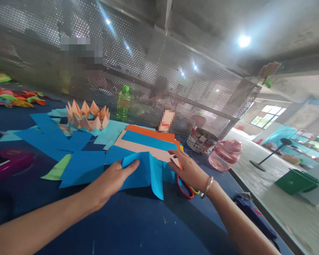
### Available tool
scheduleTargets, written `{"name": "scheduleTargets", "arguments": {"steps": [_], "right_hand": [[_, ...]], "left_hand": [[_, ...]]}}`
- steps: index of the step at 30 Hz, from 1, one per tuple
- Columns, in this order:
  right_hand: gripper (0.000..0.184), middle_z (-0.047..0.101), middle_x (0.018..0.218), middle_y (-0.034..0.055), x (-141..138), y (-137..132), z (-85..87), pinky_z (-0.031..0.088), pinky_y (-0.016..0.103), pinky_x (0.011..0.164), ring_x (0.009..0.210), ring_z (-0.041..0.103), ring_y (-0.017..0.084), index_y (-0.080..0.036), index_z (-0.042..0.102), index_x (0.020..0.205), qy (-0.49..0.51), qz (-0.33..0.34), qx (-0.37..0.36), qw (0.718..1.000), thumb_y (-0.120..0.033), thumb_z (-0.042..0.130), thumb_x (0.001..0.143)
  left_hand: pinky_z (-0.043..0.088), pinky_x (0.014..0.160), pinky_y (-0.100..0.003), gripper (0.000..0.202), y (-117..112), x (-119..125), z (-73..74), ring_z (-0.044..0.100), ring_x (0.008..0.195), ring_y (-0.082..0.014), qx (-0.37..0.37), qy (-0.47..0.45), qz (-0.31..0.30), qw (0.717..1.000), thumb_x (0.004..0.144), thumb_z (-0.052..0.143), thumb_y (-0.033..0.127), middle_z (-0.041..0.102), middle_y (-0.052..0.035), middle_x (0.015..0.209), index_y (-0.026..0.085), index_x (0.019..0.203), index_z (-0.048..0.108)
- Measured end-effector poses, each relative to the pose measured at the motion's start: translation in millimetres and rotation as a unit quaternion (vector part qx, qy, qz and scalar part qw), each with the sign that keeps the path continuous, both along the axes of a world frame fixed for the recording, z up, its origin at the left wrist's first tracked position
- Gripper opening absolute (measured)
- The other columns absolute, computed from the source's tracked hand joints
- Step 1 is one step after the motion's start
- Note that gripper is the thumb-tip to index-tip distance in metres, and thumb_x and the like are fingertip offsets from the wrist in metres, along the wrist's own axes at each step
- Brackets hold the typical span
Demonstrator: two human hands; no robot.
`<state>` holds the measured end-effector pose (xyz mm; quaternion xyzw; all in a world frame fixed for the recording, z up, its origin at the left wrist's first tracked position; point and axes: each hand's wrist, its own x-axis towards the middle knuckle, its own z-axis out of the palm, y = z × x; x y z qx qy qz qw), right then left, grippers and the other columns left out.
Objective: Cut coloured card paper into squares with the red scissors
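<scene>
A bright blue sheet of paper [149,173] lies on the dark blue table [127,226], folded so a ridge stands up in its middle. My left hand [110,180] presses flat on its left part, fingers stretched out. My right hand [186,168] rests on its right edge with fingers extended, a silver bangle at the wrist. Under the right hand lie red-handled scissors [184,193]. Behind the sheet sits a stack of orange, blue and pink paper [149,141].
A folded orange-and-blue paper crown [87,117] stands at the back left near a green bottle [123,102]. Blue paper scraps [50,138], a woven basket [202,140] and a pink plastic container [224,156] surround it. A perforated metal screen [149,71] rises behind. The table edge runs along the right.
</scene>
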<state>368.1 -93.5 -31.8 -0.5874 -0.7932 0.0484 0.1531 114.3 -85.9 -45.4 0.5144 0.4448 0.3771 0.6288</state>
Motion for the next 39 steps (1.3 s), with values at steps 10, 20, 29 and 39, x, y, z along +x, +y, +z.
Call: {"name": "scheduleTargets", "arguments": {"steps": [10,20,29,39], "right_hand": [[0.101,0.054,0.137,0.019,-28,9,-29.8,0.029,0.056,0.107,0.127,0.048,0.034,-0.017,0.018,0.153,0.118,0.103,-0.044,0.987,-0.034,0.079,0.074],[0.028,0.057,0.06,-0.0028,-15,10,-19.0,0.042,0.027,0.056,0.057,0.051,0.014,-0.018,0.064,0.074,0.405,-0.033,0.03,0.913,-0.044,0.065,0.082],[0.039,0.066,0.068,0.0015,-31,-3,-23.7,0.049,0.026,0.053,0.059,0.058,0.015,-0.016,0.068,0.092,0.527,-0.05,0.013,0.848,-0.053,0.07,0.077],[0.03,0.073,0.097,0.0033,-52,-21,-22.5,0.054,0.028,0.072,0.08,0.064,0.016,-0.019,0.069,0.099,0.617,-0.006,-0.041,0.786,-0.039,0.075,0.077]], "left_hand": [[0.055,0.094,-0.043,0.036,-3,1,-1.8,0.068,0.109,-0.0318,-0.049,-0.088,-0.101,0.99,0.081,0.068,0.048,0.076,-0.0025,0.113,0.028,0.111,0.073],[0.049,0.103,-0.048,0.044,6,-5,16.9,0.061,0.119,-0.033,0.024,-0.114,0.064,0.991,0.081,0.067,0.051,0.071,-0.003,0.124,0.028,0.119,0.068],[0.052,0.099,-0.042,0.042,-1,-3,19.3,0.061,0.12,-0.0331,0.061,-0.068,0.007,0.996,0.077,0.068,0.054,0.073,-0.0028,0.121,0.029,0.11,0.073],[0.054,0.086,-0.038,0.023,-4,-2,9.6,0.069,0.097,-0.0334,0.077,0.074,-0.013,0.994,0.074,0.067,0.05,0.079,0.0004,0.081,0.029,0.075,0.076]]}}
